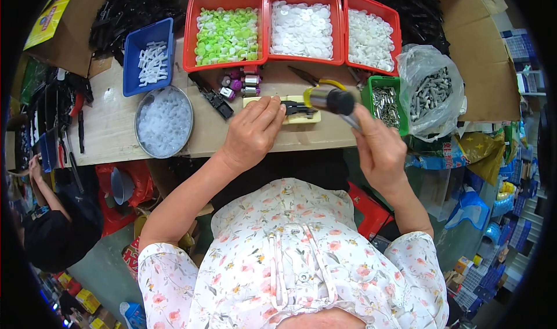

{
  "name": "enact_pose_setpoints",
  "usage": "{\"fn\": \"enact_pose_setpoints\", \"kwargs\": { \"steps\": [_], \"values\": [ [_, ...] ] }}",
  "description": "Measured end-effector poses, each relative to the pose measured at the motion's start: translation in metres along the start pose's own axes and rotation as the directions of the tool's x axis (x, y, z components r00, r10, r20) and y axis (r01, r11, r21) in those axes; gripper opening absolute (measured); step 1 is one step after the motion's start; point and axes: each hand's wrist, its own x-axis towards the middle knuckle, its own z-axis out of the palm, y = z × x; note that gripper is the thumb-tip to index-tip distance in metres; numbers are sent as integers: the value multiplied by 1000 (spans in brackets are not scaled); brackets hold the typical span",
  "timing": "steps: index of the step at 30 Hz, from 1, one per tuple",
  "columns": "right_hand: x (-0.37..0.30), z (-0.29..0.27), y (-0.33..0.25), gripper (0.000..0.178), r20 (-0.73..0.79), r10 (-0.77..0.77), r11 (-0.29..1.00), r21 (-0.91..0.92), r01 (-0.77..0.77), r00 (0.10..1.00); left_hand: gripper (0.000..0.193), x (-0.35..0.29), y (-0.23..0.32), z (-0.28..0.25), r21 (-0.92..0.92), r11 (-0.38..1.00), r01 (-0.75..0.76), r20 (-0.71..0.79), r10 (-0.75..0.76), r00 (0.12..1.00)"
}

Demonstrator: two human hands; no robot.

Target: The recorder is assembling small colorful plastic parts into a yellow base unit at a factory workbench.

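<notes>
My right hand point(383, 152) is closed round the handle of a small hammer point(332, 101), whose black and yellow head is smeared by motion. That head hovers over the right end of a cream block point(301, 119). A black plastic part point(295, 107) lies on the block. My left hand point(253, 129) presses the part's left end down, fingers together; they hide much of it. Just beyond the left hand sit several small silver-and-purple motors point(249, 85). To its left lies another long black part point(216, 100).
Red bins hold green-white pieces point(227, 36), white discs point(301, 30) and white pieces point(370, 39). A blue bin point(130, 68) and a round metal bowl point(139, 137) stand left. A green bin point(374, 80) and a bag of metal pins point(429, 91) stand right. Pliers point(319, 82) lie behind the block.
</notes>
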Motion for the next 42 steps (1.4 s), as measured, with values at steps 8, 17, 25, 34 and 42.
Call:
{"fn": "enact_pose_setpoints", "kwargs": {
  "steps": [8, 17, 25, 34, 42],
  "values": [
    [-12, 21, 9, 45, 372, 41, 977, -207, 40, 927, 25, 6, 14, -7, 23, 998, 59, 5, -59, 998],
    [18, -1, 0, 46, 273, -44, 991, -110, 76, 961, 33, -9, 42, 9, 24, 989, 146, -27, -145, 989],
    [32, 25, -2, 48, 280, -57, 990, -109, 91, 958, 33, -9, 40, 12, 132, 988, 80, -7, -80, 997],
    [44, 30, -12, 52, 285, -140, 985, -60, 164, 948, 34, -14, 42, 16, 98, 991, 89, -29, -86, 996],
    [39, 23, -6, 49, 324, -86, 994, -32, 102, 942, 31, -13, 36, 4, -19, 994, 103, -50, -104, 993]
  ]
}}
